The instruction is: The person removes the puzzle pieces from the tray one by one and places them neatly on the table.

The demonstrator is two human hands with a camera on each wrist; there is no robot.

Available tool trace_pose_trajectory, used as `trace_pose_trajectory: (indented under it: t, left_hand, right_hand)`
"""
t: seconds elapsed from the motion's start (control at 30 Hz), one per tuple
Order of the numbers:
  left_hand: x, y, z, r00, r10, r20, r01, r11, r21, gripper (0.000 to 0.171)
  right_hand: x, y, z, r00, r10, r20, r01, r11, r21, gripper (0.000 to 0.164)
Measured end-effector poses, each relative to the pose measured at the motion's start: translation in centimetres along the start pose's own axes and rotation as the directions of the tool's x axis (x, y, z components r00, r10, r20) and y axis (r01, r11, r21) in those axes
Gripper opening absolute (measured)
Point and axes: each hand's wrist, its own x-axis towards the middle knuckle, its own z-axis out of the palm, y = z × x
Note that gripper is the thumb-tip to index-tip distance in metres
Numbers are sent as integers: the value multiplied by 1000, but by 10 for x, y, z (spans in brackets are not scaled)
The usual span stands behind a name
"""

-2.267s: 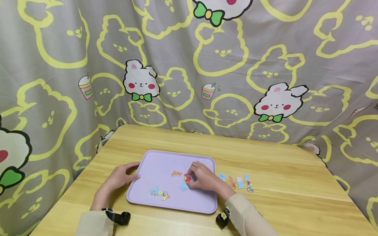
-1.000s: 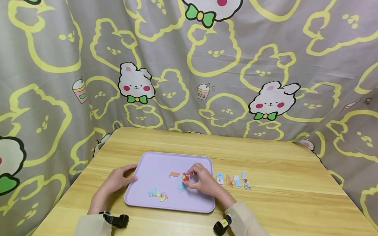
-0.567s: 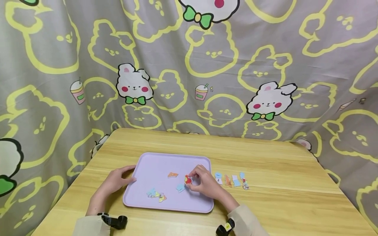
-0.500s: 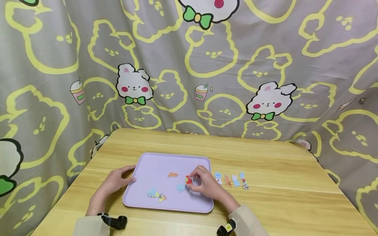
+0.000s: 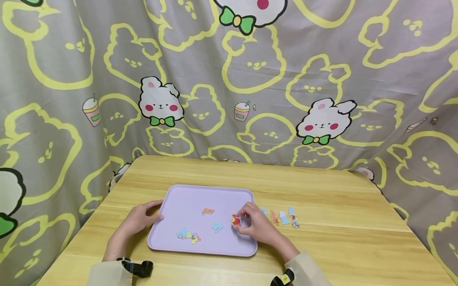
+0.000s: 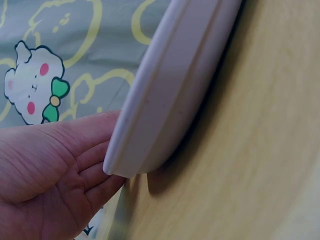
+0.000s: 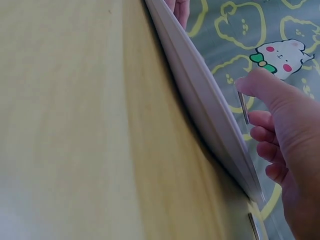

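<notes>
My right hand [image 5: 260, 224] pinches a red puzzle piece [image 5: 235, 219] between thumb and fingers over the right side of a lilac tray [image 5: 186, 198]. In the right wrist view, this thin piece [image 7: 243, 107] shows edge-on, apart from the tray. Beside the tray's left rim, my left hand [image 5: 137, 217] touches the edge with fairly straight fingers; their tips are hidden behind the rim in the left wrist view. On the tray lie an orange piece [image 5: 208, 211], a light blue piece [image 5: 216, 227] and a joined multicoloured cluster [image 5: 188, 235].
Right of the tray, several more pieces lie in a row on the wooden table [image 5: 322, 238], among them an orange one [image 5: 274, 217] and a white-and-blue one [image 5: 284, 217]. My right hand partly covers the row's left end. A patterned curtain [image 5: 211, 147] hangs behind the table.
My right hand has drawn the red piece rightward, away from the light blue piece. The left hand stays at the tray's rim. The head view has shifted slightly.
</notes>
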Motion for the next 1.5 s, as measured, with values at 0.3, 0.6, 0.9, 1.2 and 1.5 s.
trace_pose_trajectory:
  t: [0.3,0.6,0.9,1.2,1.5]
  left_hand:
    - [0,0,-1,1000,11,-1,-11,1000,0,58]
    - [0,0,-1,1000,26,-9,-26,1000,4,57]
    - [0,-1,0,1000,28,-6,-28,1000,3,58]
    - [0,-1,-1,1000,20,7,-19,1000,-11,60]
    - [0,-1,-2,1000,25,6,-25,1000,-10,60]
  right_hand:
    - [-14,4,-11,1000,23,-22,-23,999,-43,25]
    - [-29,12,-21,999,-1,-48,-2,998,-70,26]
    - [-44,19,-32,997,25,-68,-30,998,-62,27]
    - [-54,24,-40,995,26,-92,-35,994,-105,27]
    - [-58,28,-40,997,14,-71,-23,991,-129,26]
